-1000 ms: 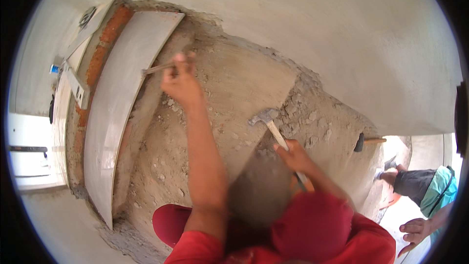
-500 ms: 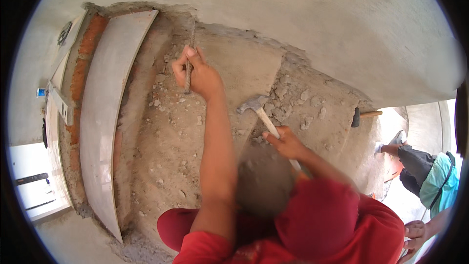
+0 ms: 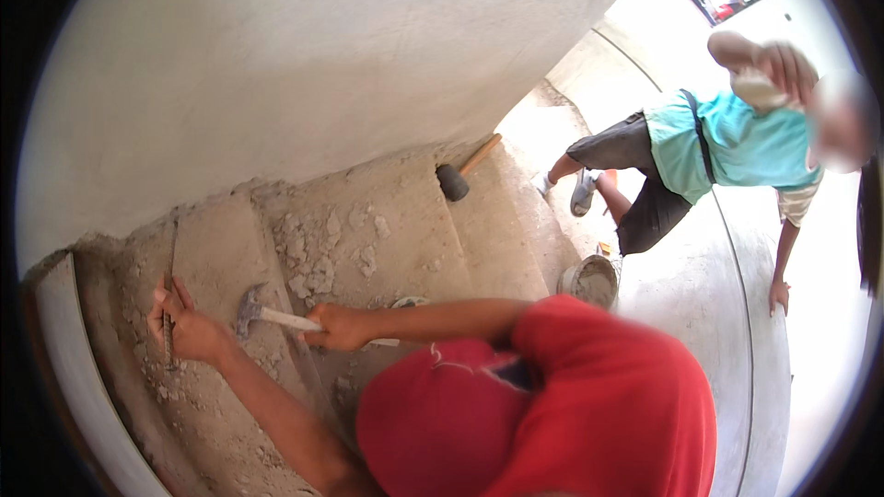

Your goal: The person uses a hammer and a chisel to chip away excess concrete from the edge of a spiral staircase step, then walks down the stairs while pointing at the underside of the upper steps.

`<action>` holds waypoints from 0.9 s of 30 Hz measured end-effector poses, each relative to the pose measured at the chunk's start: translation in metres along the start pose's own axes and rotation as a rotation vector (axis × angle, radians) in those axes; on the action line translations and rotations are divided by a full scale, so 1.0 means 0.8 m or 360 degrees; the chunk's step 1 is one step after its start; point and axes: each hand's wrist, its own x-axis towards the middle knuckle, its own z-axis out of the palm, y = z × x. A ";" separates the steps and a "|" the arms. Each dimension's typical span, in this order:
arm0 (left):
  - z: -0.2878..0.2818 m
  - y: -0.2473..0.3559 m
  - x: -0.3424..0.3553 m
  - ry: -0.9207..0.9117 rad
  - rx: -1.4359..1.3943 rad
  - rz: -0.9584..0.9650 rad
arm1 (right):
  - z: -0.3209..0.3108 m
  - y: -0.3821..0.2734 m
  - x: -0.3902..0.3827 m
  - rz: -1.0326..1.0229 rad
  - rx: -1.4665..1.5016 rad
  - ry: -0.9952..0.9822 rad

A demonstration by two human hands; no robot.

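Note:
My left hand [image 3: 193, 331] pinches a ribbed steel rod [image 3: 168, 345], which stands nearly upright in the picture. The rod's far end is at the foot of the plastered wall [image 3: 276, 64]. To its right, my right hand [image 3: 336, 326] grips a claw hammer [image 3: 287, 319] by its pale handle. The hammer's metal head is near my left wrist, apart from the rod. Broken mortar [image 3: 318, 258] is scattered on the rough step beside the hammer.
A black-headed mallet [image 3: 453, 182] leans at the wall. A bucket [image 3: 589, 283] of grey mix stands right of the steps. A co-worker in a turquoise shirt [image 3: 750, 143] is at the right. A pale slab [image 3: 78, 377] stands along the left side.
The view has swung right, bringing the co-worker and the bucket into sight. Both hands appear farther left in the picture, still holding the rod and the hammer.

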 end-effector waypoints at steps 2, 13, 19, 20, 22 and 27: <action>0.000 0.004 0.001 -0.0001 -0.0014 -0.0022 | 0.007 0.003 0.004 -0.0029 -0.0026 -0.0004; 0.009 0.000 0.005 -0.0027 -0.0026 -0.0143 | 0.002 0.023 0.016 -0.0083 -0.0191 -0.0066; 0.002 -0.009 0.011 -0.0008 0.0006 -0.0076 | 0.006 0.025 0.021 -0.0153 -0.0074 -0.0088; 0.007 -0.005 0.008 0.0001 0.0031 -0.0079 | 0.003 0.027 0.020 -0.0190 -0.0060 -0.0080; 0.007 0.010 0.005 -0.0016 0.0252 -0.0162 | 0.004 0.028 0.019 -0.0190 -0.0062 -0.0100; -0.003 -0.003 0.013 -0.0032 0.0077 -0.0203 | 0.001 0.013 0.014 -0.0122 -0.0158 -0.0050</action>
